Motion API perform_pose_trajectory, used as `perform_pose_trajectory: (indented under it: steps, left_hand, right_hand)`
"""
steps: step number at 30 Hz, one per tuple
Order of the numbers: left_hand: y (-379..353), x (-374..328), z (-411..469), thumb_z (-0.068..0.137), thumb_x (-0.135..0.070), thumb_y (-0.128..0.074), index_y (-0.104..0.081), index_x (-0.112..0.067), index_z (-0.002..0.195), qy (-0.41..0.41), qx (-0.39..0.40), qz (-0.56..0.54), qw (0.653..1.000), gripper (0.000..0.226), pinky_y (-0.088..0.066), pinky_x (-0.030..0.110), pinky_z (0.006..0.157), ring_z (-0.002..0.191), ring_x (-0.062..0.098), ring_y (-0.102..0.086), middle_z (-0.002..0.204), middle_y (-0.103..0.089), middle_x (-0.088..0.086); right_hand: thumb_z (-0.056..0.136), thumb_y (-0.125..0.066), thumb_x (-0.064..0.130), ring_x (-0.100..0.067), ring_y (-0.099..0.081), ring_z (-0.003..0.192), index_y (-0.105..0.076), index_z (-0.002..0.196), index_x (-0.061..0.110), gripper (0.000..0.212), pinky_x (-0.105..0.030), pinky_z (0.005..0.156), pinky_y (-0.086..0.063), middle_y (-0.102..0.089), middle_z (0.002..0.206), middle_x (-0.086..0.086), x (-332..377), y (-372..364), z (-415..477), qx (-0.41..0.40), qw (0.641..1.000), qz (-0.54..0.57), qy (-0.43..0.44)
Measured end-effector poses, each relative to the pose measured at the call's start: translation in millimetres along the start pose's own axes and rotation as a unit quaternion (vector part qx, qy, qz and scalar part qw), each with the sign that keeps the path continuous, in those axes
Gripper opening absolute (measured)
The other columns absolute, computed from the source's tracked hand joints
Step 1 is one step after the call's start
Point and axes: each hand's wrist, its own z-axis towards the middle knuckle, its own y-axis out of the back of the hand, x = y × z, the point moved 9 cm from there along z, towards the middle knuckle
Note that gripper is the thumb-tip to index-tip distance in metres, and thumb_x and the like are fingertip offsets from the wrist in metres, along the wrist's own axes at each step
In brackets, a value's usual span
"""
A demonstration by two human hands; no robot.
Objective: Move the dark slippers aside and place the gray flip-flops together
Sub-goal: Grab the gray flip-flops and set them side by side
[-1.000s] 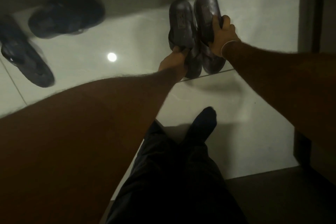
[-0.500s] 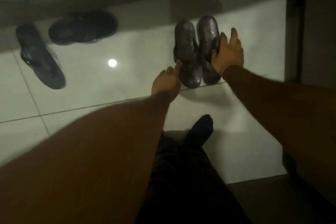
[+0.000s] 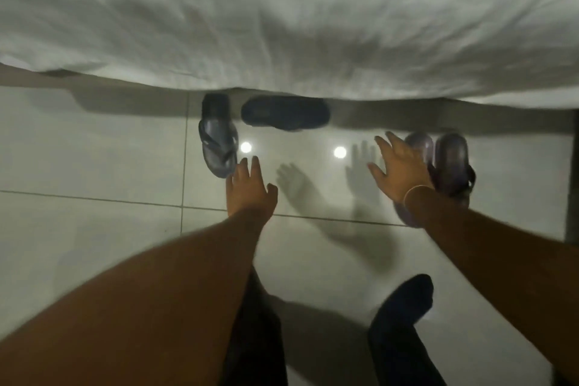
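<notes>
Two dark, glossy slippers stand side by side on the pale tile floor at the right. My right hand hovers open in front of them, fingers spread, and hides part of the left one. A gray flip-flop with a thong strap lies lengthwise near the middle. A second gray flip-flop lies crosswise beside it at the bed's edge, apart from the first. My left hand is open and empty, its fingertips just below and right of the strapped flip-flop.
A white bedsheet overhangs the floor across the top. My legs in dark trousers and a dark-socked foot are at the bottom. A dark upright edge borders the right side. Two light reflections shine on the tiles.
Both hands have let go of the dark slippers, which now rest together at the right. My hands opened and moved left toward the flip-flops, and the view tilted up to show the bed.
</notes>
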Motion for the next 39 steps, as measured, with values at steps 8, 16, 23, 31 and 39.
perform_pose_trajectory:
  steps: [8, 16, 23, 31, 39]
  left_hand:
    - [4.7, 104.8, 113.5, 0.104, -0.046, -0.054, 0.000, -0.020, 0.173, -0.003, 0.004, 0.013, 1.000, 0.091, -0.005, 0.058, 0.134, 0.167, 0.038, -0.004, 0.182, 0.000, 0.011]
    - [-30.8, 169.6, 202.8, 0.102, -0.055, -0.051, -0.008, -0.035, 0.171, -0.008, 0.023, 0.019, 1.000, 0.084, -0.019, 0.060, 0.130, 0.163, 0.046, -0.017, 0.181, -0.007, 0.016]
    - [-55.8, 195.2, 183.9, 0.096, -0.039, -0.059, -0.035, -0.036, 0.147, -0.101, -0.006, 0.002, 0.995, 0.056, -0.048, 0.056, 0.102, 0.118, 0.050, -0.063, 0.143, -0.057, 0.018]
    - [-87.7, 237.4, 151.9, 0.094, -0.044, -0.063, -0.025, -0.035, 0.163, -0.088, 0.021, 0.050, 0.995, 0.079, -0.030, 0.058, 0.125, 0.153, 0.037, -0.037, 0.166, -0.040, 0.012]
    - [-94.4, 257.4, 155.1, 0.094, -0.051, -0.065, -0.015, -0.041, 0.167, -0.096, 0.012, 0.043, 0.994, 0.089, -0.017, 0.058, 0.131, 0.165, 0.034, -0.020, 0.176, -0.027, 0.008]
  right_hand:
    - [0.103, -0.063, 0.031, -0.041, -0.035, 0.153, -0.032, 0.166, 0.014, 0.072, -0.048, 0.126, -0.031, -0.032, 0.170, -0.019, 117.1, -51.9, 96.4, 0.044, 0.997, 0.062, 0.020]
    - [0.097, -0.062, 0.016, -0.043, -0.042, 0.148, -0.027, 0.167, 0.027, 0.079, -0.047, 0.119, -0.036, -0.043, 0.163, -0.021, 156.8, -94.1, 200.2, 0.088, 0.996, 0.004, -0.018]
    - [0.103, -0.057, 0.026, -0.036, -0.052, 0.143, -0.048, 0.157, 0.023, 0.055, -0.037, 0.121, -0.035, -0.054, 0.157, -0.013, 171.8, -111.5, 183.5, -0.056, 0.994, 0.085, 0.024]
    - [0.094, -0.069, 0.035, -0.043, -0.067, 0.115, -0.031, 0.162, 0.036, 0.077, -0.049, 0.094, -0.058, -0.063, 0.142, -0.016, 237.9, -179.3, 116.5, 0.025, 0.992, -0.028, 0.117]
    - [0.100, -0.055, 0.053, -0.033, -0.072, 0.089, -0.069, 0.116, 0.028, 0.032, -0.036, 0.073, -0.039, -0.075, 0.096, -0.005, 310.9, -222.6, 109.7, 0.025, 0.981, -0.125, 0.146]
